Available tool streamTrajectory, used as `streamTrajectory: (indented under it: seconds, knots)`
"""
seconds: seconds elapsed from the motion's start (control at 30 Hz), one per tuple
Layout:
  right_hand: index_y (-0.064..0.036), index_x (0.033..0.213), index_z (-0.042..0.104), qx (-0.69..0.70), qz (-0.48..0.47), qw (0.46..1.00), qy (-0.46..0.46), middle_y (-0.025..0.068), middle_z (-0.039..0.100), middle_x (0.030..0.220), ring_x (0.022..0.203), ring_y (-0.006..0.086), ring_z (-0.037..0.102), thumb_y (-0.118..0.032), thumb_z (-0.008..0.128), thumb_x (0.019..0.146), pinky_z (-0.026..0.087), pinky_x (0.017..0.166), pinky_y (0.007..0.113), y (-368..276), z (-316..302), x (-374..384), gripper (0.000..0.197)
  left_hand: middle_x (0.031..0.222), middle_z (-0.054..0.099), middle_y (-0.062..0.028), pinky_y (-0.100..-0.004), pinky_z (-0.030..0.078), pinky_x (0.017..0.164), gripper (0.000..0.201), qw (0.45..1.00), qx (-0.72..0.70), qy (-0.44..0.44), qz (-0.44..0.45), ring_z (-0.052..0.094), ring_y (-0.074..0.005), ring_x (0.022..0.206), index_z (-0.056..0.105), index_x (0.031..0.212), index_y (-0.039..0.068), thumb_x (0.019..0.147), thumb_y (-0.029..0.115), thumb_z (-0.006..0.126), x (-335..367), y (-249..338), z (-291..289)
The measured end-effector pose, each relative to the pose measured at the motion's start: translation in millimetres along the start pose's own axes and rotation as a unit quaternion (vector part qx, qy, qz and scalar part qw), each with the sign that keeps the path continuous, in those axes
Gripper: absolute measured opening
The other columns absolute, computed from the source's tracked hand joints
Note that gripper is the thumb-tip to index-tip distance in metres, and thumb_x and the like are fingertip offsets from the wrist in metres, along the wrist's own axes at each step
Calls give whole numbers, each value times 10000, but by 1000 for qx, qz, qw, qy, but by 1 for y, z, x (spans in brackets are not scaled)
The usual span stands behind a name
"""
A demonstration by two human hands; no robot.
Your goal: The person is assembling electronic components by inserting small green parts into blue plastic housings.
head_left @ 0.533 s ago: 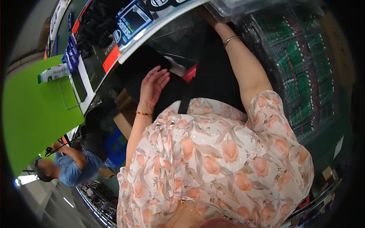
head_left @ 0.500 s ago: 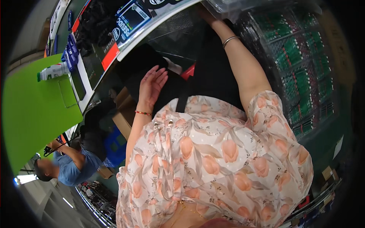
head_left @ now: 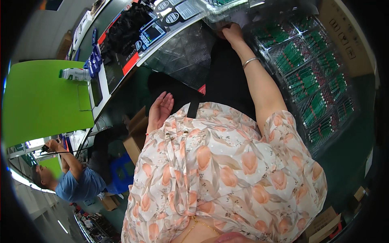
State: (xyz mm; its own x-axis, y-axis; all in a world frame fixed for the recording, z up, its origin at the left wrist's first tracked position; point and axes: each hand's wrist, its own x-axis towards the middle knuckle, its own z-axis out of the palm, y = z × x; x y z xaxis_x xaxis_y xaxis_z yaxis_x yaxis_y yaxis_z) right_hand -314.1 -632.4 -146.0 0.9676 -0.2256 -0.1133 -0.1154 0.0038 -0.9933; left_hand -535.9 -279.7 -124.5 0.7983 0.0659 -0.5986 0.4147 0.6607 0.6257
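My left hand (head_left: 162,108) is held palm up over my black-trousered lap, fingers loosely stretched with nothing in them. My right arm reaches forward, and my right hand (head_left: 233,33) is at the table's front edge, just below a clear plastic tray (head_left: 227,15). Its fingers are bent together; whatever they grip there is hidden. Right of that forearm stand clear plastic trays (head_left: 283,75), stacked, with rows of green circuit boards (head_left: 304,83) in their compartments. Clear plastic sheeting (head_left: 174,56) shows below the table edge, ahead of my knees.
On the table lie black cables (head_left: 127,28), printed blue and black cards (head_left: 153,31) and a purple tool (head_left: 94,60). A white bottle (head_left: 75,74) lies by a green panel (head_left: 44,101). A cardboard box (head_left: 344,36) stands beyond the trays. At left, a person in blue (head_left: 79,182) works.
The view has shifted, bringing more of the table and trays in. My left hand has drawn back a little toward my body. My right hand shows more clearly at the table edge.
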Motion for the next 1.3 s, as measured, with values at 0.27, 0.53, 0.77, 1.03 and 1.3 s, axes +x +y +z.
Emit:
streamTrajectory:
  seconds: [0.27, 0.53, 0.77, 1.03, 1.3]
  knots:
    - [2, 1149, 626, 22, 76, 997, -17, 82, 702, 984, 796, 145, 682, -42, 552, 874, 536, 637, 246, 10, -20, -13, 288, 1159, 602, -177, -403, 509, 987, 318, 999, 18, 8, -28, 608, -275, 1091, 502, 1260, -34, 976, 109, 499, 9, 0, 11]
    - [-1, 1145, 635, -99, 27, 986, -132, 86, 700, 952, 750, 128, 665, -78, 587, 886, 524, 600, 242, 35, 7, -38, 275, 1164, 610, -189, -414, 520, 963, 291, 999, -2, -1, -38, 617, -281, 1079, 520, 1231, -24, 978, 117, 498, 15, 3, 21]
    - [-22, 1048, 685, -146, -121, 931, -312, 119, 707, 829, 751, 184, 694, -126, 679, 824, 546, 694, 306, -37, 66, -111, 247, 1091, 652, -139, -359, 554, 883, 264, 993, 111, -42, 3, 660, -237, 971, 534, 1223, 11, 973, 94, 515, 4, 31, 33]
    - [-16, 1144, 641, -184, -232, 816, -497, 118, 676, 1024, 836, 198, 681, -69, 706, 827, 571, 715, 281, -196, 75, -149, 328, 1090, 647, -126, -285, 544, 815, 286, 896, 370, -194, 152, 646, -171, 956, 527, 1252, -21, 1003, 112, 481, -41, 116, 115]
    - [12, 1054, 660, -163, -278, 920, -223, 135, 683, 932, 755, 195, 681, -4, 671, 829, 547, 622, 278, -228, 67, -100, 225, 966, 667, -82, -246, 534, 757, 204, 833, 368, -19, 412, 648, -122, 845, 608, 1142, -26, 986, 44, 495, 1, 167, 131]
